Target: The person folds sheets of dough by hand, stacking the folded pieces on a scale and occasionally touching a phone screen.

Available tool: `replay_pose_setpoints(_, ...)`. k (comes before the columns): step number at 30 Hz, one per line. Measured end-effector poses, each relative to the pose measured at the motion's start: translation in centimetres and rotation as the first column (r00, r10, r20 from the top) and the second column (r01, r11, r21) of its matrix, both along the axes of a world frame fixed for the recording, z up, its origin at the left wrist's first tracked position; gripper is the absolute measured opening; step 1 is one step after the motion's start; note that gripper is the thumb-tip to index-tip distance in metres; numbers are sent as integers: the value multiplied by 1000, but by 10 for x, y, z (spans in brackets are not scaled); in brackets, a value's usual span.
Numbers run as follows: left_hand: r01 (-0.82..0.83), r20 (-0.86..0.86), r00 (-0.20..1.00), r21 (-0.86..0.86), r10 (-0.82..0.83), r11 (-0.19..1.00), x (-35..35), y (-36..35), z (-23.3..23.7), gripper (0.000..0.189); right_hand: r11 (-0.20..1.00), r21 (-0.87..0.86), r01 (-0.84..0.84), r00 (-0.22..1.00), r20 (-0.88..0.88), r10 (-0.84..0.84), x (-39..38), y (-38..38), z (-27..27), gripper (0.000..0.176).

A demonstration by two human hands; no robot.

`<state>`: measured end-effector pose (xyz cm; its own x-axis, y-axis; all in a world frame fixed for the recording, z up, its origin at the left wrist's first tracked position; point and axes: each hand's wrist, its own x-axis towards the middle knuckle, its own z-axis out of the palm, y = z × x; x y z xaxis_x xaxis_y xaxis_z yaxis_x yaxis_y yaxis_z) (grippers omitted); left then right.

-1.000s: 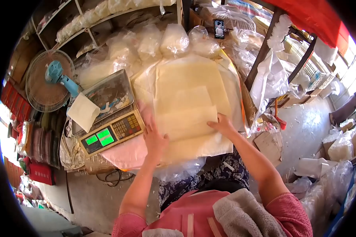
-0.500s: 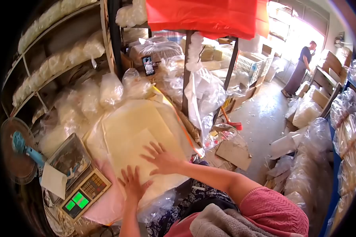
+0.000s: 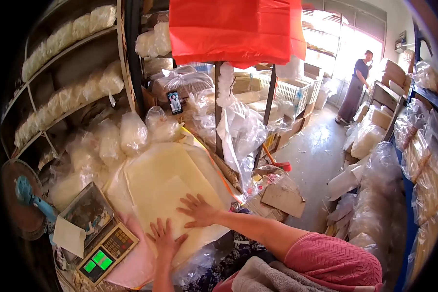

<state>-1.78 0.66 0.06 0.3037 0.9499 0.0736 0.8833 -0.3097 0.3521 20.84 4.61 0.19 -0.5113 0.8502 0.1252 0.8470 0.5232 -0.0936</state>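
Note:
Both of my hands rest palm down on a stack of pale yellow sheets (image 3: 153,168) on the work surface. My left hand (image 3: 165,238) lies near the stack's lower left, fingers spread and holding nothing. Farther right, my right hand (image 3: 198,210) is flat on a smaller sheet (image 3: 165,197) atop the stack, its fingers apart too. Clear plastic (image 3: 197,267) shows under the near edge, and pink material (image 3: 131,260) lies left of my left hand. A digital scale (image 3: 107,250) with lit green displays and a metal pan (image 3: 87,211) stands at the left.
Filled clear bags (image 3: 133,132) line the back of the surface beside a phone (image 3: 174,102). A fan (image 3: 27,194) stands far left, under shelves of bags (image 3: 78,95). Red sheeting (image 3: 233,29) hangs overhead. Cardboard (image 3: 283,198) lies on the floor; another person (image 3: 355,87) stands near the bright doorway.
The camera view has tilted up slightly, so the scene sits lower in the frame. Both hands stay flat on the sheets, with little visible movement. The distant person's posture has shifted slightly.

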Motion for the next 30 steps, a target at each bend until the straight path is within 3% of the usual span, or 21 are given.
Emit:
replay_pose_setpoints(4, 14, -9, 1000, 16, -13, 1000, 2, 3, -3, 97, 999, -52, 7, 1000, 29, -6, -1, -1, 11, 74)
replay_pose_setpoints(6, -8, 3, 1000, 48, 8, 999, -2, 3, -13, 97, 999, 39, -11, 1000, 20, 10, -1, 3, -5, 74)
replay_pose_setpoints(8, 22, 22, 999, 248, -28, 969, -8, 6, -46, 97, 990, 141, -4, 998, 62, -5, -1, 10, -27, 78)
replay_pose_setpoints(9, 29, 30, 999, 315, -40, 949, -7, 13, -52, 97, 997, 78, 3, 996, 88, -10, -2, 7, -15, 78)
replay_pose_setpoints(12, 28, 124, 991, 171, -50, 985, -6, 2, -21, 97, 998, -49, 43, 988, 152, -35, -5, 4, -1, 78)
replay_pose_setpoints(14, 24, 58, 998, 190, -35, 982, -6, 5, -40, 98, 996, -77, 44, 990, 134, -33, -6, 4, -3, 75)
replay_pose_setpoints(17, 7, 7, 1000, 125, -8, 992, -8, 1, -26, 97, 991, -117, 62, 992, 118, -49, -10, -4, 5, 76)
replay_pose_setpoints(24, 28, -84, 996, 159, -14, 987, -2, 9, -16, 94, 993, -117, 30, 997, 74, -22, -3, 3, 11, 78)
replay_pose_setpoints(25, 44, -157, 987, 157, -19, 987, -1, 7, -7, 93, 993, -115, 23, 999, 48, -18, -2, 2, 12, 78)
replay_pose_setpoints(30, 85, -210, 975, 26, -77, 996, 4, 11, 13, 89, 989, -150, -5, 1000, -14, 3, -1, 2, 17, 76)
